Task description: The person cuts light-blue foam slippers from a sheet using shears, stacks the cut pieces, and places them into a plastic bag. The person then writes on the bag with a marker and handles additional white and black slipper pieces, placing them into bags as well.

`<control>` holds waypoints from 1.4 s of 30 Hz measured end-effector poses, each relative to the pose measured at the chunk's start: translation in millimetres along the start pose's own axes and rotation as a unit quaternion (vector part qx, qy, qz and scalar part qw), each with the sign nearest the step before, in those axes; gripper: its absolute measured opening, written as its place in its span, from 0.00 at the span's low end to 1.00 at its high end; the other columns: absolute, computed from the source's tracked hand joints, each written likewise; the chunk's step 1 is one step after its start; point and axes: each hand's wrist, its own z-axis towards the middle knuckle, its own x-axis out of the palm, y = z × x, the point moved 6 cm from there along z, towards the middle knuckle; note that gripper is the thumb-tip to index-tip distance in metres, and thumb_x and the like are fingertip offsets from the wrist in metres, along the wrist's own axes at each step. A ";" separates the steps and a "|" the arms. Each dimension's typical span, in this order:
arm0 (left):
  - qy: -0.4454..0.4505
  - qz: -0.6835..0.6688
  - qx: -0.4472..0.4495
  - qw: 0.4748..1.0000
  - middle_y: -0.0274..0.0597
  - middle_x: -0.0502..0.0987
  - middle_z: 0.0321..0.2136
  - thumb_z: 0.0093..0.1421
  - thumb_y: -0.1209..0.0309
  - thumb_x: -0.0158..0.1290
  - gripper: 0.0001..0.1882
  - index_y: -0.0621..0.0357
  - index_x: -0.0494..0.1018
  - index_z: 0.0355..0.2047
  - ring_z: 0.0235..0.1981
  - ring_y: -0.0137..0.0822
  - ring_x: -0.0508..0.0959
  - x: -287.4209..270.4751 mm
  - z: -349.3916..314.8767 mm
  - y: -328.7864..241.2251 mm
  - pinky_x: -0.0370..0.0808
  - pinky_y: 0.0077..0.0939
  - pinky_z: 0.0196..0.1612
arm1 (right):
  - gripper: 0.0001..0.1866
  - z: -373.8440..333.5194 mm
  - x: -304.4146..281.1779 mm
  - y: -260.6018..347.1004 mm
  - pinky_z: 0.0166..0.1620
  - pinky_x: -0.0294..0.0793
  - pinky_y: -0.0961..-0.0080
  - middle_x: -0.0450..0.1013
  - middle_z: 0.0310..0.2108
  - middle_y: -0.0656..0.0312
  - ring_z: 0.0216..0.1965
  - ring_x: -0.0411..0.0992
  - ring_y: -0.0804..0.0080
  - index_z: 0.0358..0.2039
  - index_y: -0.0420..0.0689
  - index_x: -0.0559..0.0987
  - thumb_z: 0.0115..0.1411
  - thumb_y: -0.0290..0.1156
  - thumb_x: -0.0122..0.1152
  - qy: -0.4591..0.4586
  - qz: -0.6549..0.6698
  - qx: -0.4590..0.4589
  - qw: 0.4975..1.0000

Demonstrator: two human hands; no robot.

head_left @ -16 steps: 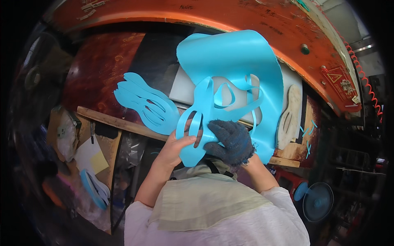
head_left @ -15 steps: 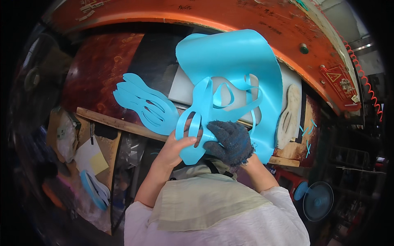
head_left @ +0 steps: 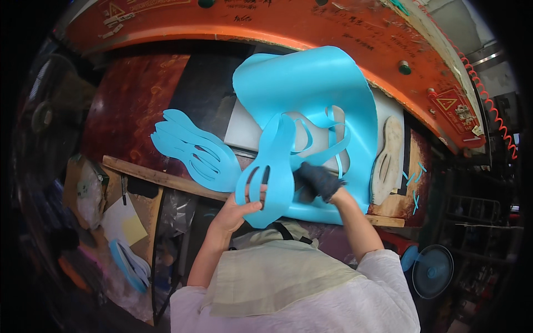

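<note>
My bare left hand [head_left: 230, 213] grips a light-blue sole-shaped cut-out [head_left: 279, 183] by its slotted wide end, thumb on the front face and fingers behind. My right hand [head_left: 321, 182], in a dark grey knit glove, is beside the cut-out's right edge, over the large blue sheet [head_left: 305, 77]. Motion smears its fingers, so whether it holds anything does not show. The sheet has a curled far edge, with loose looping strips [head_left: 333, 147] around its cut openings. To the left lies a fanned stack of similar slotted blue cut-outs [head_left: 194, 150].
An orange machine beam [head_left: 266, 28] spans the far side. A worn sole-shaped piece [head_left: 387, 161] lies right of the sheet, near thin blue scraps [head_left: 415, 202]. A wooden strip [head_left: 161, 176] edges the table. Lower left, a side board holds paper [head_left: 122, 216] and a blue-and-grey sole [head_left: 130, 266].
The right hand has come off the cut-out's front and moved slightly right. The cut-out in my left hand now shows more of its face, apart from the strip it overlapped.
</note>
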 end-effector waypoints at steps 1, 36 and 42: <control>0.035 0.038 -0.022 0.998 0.43 0.74 0.46 0.54 0.76 0.58 0.27 0.65 0.65 0.54 0.45 0.32 0.75 0.0 2.1 3.5 0.72 0.28 0.48 | 0.12 1.0 8.5 0.2 0.43 0.72 0.72 0.75 0.39 0.55 0.40 0.73 0.69 0.39 0.42 0.73 0.63 0.35 0.46 -0.066 0.037 -0.033 0.997; -0.155 0.185 0.207 0.948 0.27 0.73 0.20 0.62 0.62 0.53 0.12 0.60 0.75 0.33 0.18 0.18 0.68 -9.7 151.3 -79.5 0.64 0.14 0.21 | 0.17 35.3 -45.9 33.4 0.24 0.68 0.78 0.72 0.21 0.64 0.20 0.69 0.76 0.31 0.40 0.77 0.60 0.42 0.48 -0.152 0.283 -0.046 0.946; -0.175 0.369 0.217 0.887 0.35 0.67 0.15 0.61 0.63 0.54 0.16 0.61 0.68 0.22 0.18 0.25 0.65 18.9 122.0 -82.5 0.63 0.26 0.22 | 0.26 121.4 -42.3 -5.0 0.47 0.67 0.67 0.76 0.39 0.50 0.41 0.72 0.61 0.43 0.44 0.79 0.58 0.55 0.52 -0.173 0.097 0.075 0.977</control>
